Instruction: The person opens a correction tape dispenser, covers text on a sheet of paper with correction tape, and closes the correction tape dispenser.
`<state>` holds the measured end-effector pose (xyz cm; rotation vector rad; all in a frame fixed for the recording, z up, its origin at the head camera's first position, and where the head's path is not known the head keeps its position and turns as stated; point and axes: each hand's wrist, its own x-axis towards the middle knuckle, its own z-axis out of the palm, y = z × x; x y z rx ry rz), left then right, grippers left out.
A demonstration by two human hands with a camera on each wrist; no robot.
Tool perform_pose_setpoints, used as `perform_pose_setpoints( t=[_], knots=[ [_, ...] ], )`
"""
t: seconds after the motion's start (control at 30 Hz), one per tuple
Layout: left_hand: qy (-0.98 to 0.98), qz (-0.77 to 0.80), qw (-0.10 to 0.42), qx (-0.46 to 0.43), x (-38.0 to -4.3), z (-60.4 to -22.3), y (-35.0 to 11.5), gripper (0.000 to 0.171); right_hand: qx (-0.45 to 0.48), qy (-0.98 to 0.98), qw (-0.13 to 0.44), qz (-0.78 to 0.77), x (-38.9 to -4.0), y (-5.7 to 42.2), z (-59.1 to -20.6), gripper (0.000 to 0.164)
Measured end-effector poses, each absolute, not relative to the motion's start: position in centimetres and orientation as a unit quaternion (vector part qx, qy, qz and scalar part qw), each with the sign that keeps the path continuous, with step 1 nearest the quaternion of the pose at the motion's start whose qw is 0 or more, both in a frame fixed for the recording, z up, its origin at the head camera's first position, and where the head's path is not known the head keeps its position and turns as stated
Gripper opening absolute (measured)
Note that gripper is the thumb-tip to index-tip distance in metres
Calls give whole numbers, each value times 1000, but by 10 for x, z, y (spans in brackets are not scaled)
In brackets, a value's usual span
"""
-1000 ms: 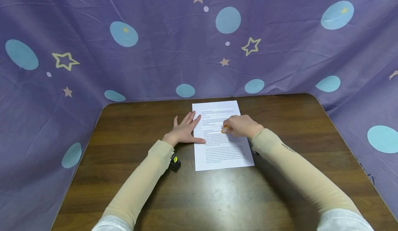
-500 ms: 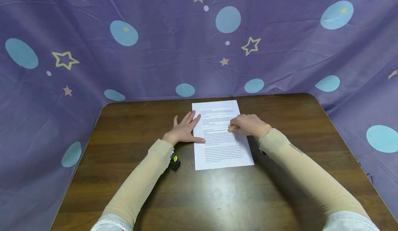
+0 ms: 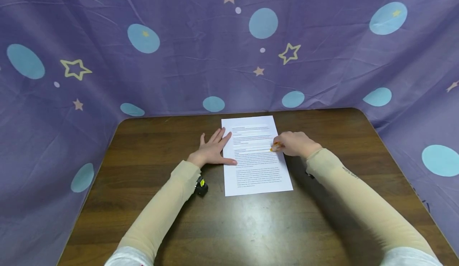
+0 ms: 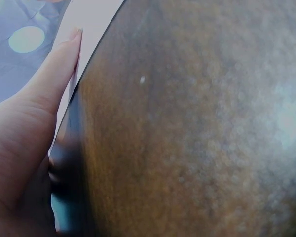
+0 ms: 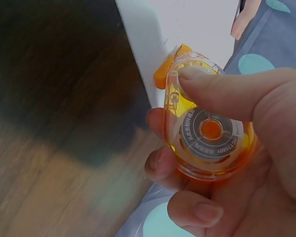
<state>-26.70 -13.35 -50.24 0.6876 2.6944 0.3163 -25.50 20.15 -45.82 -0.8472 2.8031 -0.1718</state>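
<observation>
A printed sheet of paper (image 3: 256, 180) lies on the table, lines of text running across it. My left hand (image 3: 212, 153) rests with spread fingers over the sheet's left edge; in the left wrist view its thumb (image 4: 54, 74) lies along the paper. In my right hand (image 3: 295, 144) is a correction tape dispenser (image 5: 209, 131), a clear and orange case with a grey printed disc inside. The thumb presses its upper face while the fingers curl round the other side. Its orange tip end (image 5: 164, 73) points at the paper, near the right ends of the text lines.
The brown wooden table (image 3: 150, 218) has rounded far corners. A purple curtain (image 3: 193, 59) with blue ovals and stars hangs behind it and at both sides. A small black device (image 3: 201, 187) sits under the left wrist.
My right hand has slid to the right across the sheet with the correction tape dispenser, up to near the paper's right edge. The left hand and the paper stay in place.
</observation>
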Motion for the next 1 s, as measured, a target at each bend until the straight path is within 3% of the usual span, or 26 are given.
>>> perform_pose_setpoints(
  t=[0.67,1.0],
  knots=[
    [946,140,179,233,-269,-509,-133,127,-265,955,109,-71,-250,215,-456,7],
    [945,151,177,232,-265,-499,-130,120,-271,954,103,-76,-248,216,-457,10]
  ],
)
